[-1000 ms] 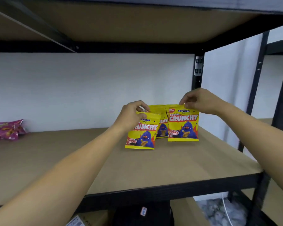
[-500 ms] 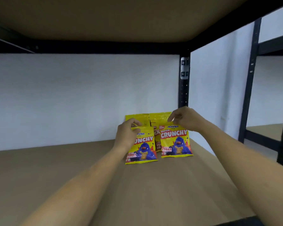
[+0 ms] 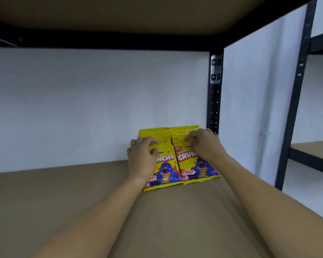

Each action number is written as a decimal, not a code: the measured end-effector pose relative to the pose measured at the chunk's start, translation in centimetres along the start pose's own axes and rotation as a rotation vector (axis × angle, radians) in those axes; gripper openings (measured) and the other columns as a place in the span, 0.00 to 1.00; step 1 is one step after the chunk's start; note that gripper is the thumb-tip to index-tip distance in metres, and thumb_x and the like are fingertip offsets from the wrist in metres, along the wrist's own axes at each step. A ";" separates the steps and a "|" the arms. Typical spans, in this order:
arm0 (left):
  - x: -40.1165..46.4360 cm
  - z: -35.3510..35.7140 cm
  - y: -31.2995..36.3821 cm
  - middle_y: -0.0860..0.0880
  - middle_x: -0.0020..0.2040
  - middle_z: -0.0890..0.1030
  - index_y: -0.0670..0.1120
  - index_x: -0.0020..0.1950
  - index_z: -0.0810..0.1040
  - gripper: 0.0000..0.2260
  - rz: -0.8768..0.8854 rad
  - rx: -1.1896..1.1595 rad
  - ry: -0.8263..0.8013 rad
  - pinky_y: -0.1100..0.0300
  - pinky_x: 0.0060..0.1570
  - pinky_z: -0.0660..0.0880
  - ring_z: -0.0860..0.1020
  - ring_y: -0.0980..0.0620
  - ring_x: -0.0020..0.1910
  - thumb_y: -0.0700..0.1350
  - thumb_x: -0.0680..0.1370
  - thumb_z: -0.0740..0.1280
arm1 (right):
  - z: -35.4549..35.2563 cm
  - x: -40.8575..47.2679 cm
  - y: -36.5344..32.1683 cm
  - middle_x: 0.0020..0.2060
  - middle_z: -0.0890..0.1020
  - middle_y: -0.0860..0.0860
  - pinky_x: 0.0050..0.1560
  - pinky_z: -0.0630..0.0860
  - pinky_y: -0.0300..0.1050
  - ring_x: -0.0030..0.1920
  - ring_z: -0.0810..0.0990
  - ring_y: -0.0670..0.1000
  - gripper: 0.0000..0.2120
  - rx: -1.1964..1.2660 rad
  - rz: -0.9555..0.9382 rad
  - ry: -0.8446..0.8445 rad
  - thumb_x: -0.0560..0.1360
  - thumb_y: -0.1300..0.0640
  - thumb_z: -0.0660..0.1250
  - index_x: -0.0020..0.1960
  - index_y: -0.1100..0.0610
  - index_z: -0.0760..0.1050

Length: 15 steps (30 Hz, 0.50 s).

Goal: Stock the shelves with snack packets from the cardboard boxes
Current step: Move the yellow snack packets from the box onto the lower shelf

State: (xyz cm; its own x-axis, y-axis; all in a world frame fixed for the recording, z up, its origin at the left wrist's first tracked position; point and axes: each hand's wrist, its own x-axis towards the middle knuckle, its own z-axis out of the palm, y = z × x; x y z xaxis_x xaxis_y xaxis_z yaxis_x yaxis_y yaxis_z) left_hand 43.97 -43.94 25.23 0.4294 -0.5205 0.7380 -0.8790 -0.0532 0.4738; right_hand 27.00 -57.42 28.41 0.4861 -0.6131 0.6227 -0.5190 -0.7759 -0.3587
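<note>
Two rows of yellow snack packets stand at the back right of the brown shelf board (image 3: 63, 202), leaning against the white wall. My left hand (image 3: 143, 157) grips the top of the front left packet (image 3: 165, 172). My right hand (image 3: 203, 144) grips the top of the front right packet (image 3: 194, 168). Behind them the yellow tops of more packets (image 3: 168, 132) show. No cardboard box is in view.
A black upright post (image 3: 214, 101) stands just right of the packets. The underside of the shelf above (image 3: 119, 13) runs across the top. Another black rack (image 3: 295, 101) with a brown board stands further right.
Both hands pushed the two front packets back against the rear ones, and the packets now stand side by side. My head moved closer, so the shelf's front edge left the view.
</note>
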 end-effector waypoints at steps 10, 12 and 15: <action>-1.1 -1.2 0.8 0.53 0.63 0.74 0.53 0.62 0.77 0.10 0.126 0.124 -0.072 0.55 0.63 0.62 0.68 0.51 0.66 0.50 0.82 0.63 | -1.9 -2.2 -0.5 0.61 0.77 0.50 0.66 0.67 0.62 0.66 0.70 0.55 0.16 -0.040 -0.035 -0.114 0.78 0.54 0.66 0.65 0.47 0.76; -1.8 -1.7 1.3 0.52 0.71 0.69 0.54 0.70 0.72 0.17 0.176 0.242 -0.196 0.53 0.69 0.59 0.63 0.51 0.72 0.55 0.82 0.60 | -2.6 -2.9 -0.9 0.72 0.69 0.50 0.71 0.63 0.63 0.73 0.62 0.55 0.28 -0.093 -0.023 -0.319 0.75 0.49 0.70 0.73 0.44 0.68; -3.1 -2.2 1.2 0.50 0.81 0.51 0.55 0.80 0.56 0.30 0.224 0.403 -0.394 0.51 0.77 0.46 0.48 0.49 0.80 0.64 0.80 0.53 | -2.9 -3.5 -1.6 0.79 0.56 0.48 0.75 0.58 0.64 0.79 0.52 0.54 0.43 -0.222 -0.060 -0.514 0.71 0.44 0.75 0.79 0.42 0.56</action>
State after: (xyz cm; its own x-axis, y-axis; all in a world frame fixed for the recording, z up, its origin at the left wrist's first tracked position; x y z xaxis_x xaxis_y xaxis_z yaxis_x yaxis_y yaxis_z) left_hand 42.01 -40.53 24.52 0.1836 -0.8286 0.5288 -0.9815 -0.1846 0.0515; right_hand 24.05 -53.60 28.78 0.7705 -0.6056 0.1989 -0.5883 -0.7957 -0.1439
